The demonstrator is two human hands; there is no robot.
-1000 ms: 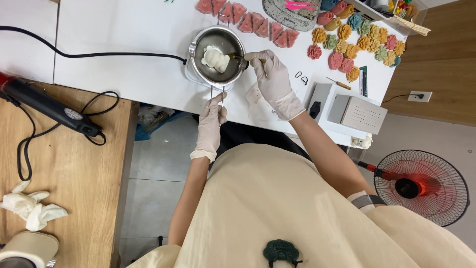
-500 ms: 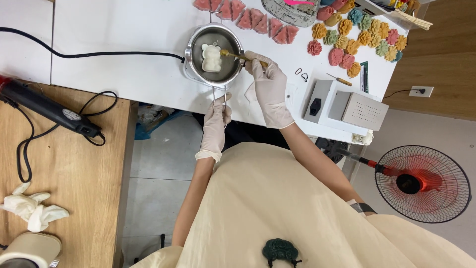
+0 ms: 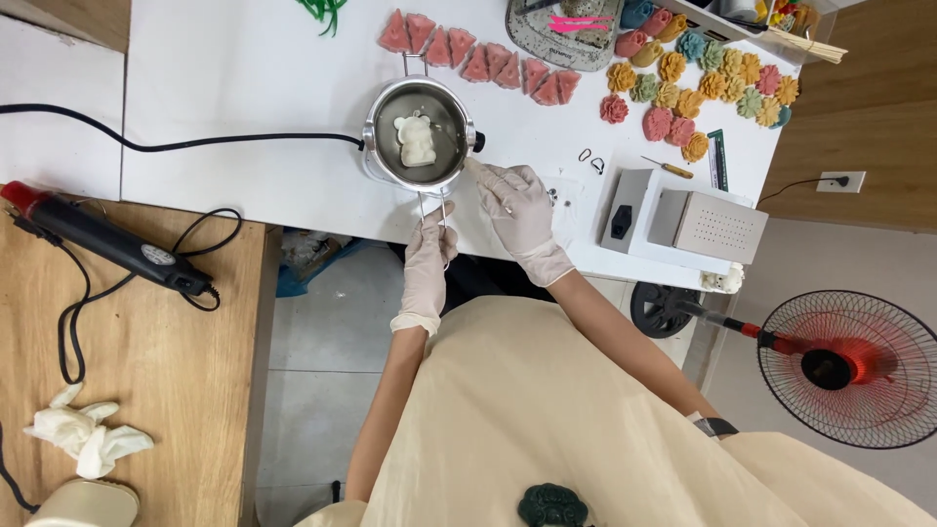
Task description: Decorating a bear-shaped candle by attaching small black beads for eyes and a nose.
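Steel gleams from the small round metal melting pot (image 3: 420, 146) on the white worktable (image 3: 244, 88), and a pale bear-shaped lump of white wax (image 3: 417, 141) lies inside it; the left hand (image 3: 430, 256), gloved in white, is closed around the pot's thin wire handle (image 3: 432, 207) at the near table edge; the right hand (image 3: 521, 210), also gloved, pinches a slim wooden stick (image 3: 480, 174) whose tip reaches toward the pot's right rim. To stir well, I judge the handle grip should stay firm and low so the pot does not tip, while the stick moves in small circles and keeps clear of the black knob (image 3: 478, 141) on the pot's side. A black power cable (image 3: 195, 144) runs left from the pot across the table; it lies close enough to snag if the pot slides left. Far of the pot sits a row of pink wedge-shaped wax pieces (image 3: 478, 54), and to the far right a cluster of coloured flower-shaped wax pieces (image 3: 703, 88); a grey boxy metal device (image 3: 683, 220) stands just right of the right hand, so elbow room there is tight. Open table lies to the far left; the near edge drops to the floor.
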